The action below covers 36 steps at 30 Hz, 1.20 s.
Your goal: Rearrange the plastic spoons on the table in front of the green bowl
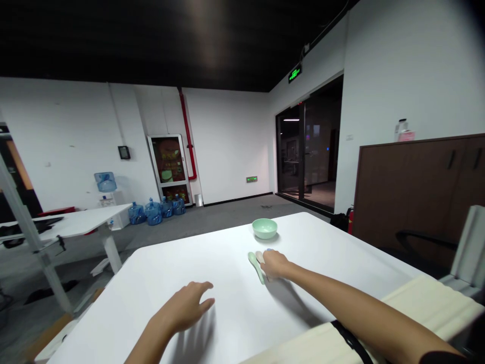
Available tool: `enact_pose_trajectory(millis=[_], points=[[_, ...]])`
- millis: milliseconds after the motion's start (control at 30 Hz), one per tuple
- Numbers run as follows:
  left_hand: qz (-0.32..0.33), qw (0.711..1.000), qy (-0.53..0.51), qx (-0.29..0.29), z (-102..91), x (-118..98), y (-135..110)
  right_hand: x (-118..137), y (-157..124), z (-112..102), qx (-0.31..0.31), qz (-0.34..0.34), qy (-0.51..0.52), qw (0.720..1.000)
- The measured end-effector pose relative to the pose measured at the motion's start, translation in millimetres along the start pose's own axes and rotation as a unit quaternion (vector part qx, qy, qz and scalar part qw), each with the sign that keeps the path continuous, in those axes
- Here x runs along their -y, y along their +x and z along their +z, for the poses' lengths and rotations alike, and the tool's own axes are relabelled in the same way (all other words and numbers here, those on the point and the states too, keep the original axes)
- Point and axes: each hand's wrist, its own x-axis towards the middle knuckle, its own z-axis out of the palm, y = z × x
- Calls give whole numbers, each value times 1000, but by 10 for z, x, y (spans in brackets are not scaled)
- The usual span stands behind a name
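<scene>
My left hand is over the near part of the white table, fingers slightly curled and holding nothing. My right hand lies farther out, on or just over a pale green spoon. A beige utensil and a small blue item poke out from under its fingers; both are mostly hidden, and I cannot tell whether the hand grips anything. A pale green bowl stands upright beyond the hand, not touching it.
A cream padded strip runs along the table's right edge, with a black strap on it. A black chair and dark wooden cabinet stand right. Another white desk stands left, with blue water jugs behind it.
</scene>
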Motion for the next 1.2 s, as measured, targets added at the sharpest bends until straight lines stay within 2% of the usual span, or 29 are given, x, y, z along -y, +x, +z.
enact_pose_trajectory(millis=[100, 300, 633, 833, 967, 1200], points=[[-2, 1000, -1, 4, -1, 3, -3, 74, -59, -55, -25, -20, -15, 999], [-1, 1000, -2, 1, 2, 20, 5, 170, -148, -86, -17, -37, -11, 999], [-6, 1000, 0, 4, -15, -5, -9, 200, -99, 183, -15, -79, -37, 996], [2, 1000, -4, -1, 3, 26, 6, 229, -101, 174, 6, -43, 8, 999], [-2, 1000, 1, 1, -2, 10, 8, 268, -102, 73, -15, -20, 55, 998], [-7, 1000, -2, 3, -15, -16, 0, 246, -19, 35, -51, -9, 59, 997]])
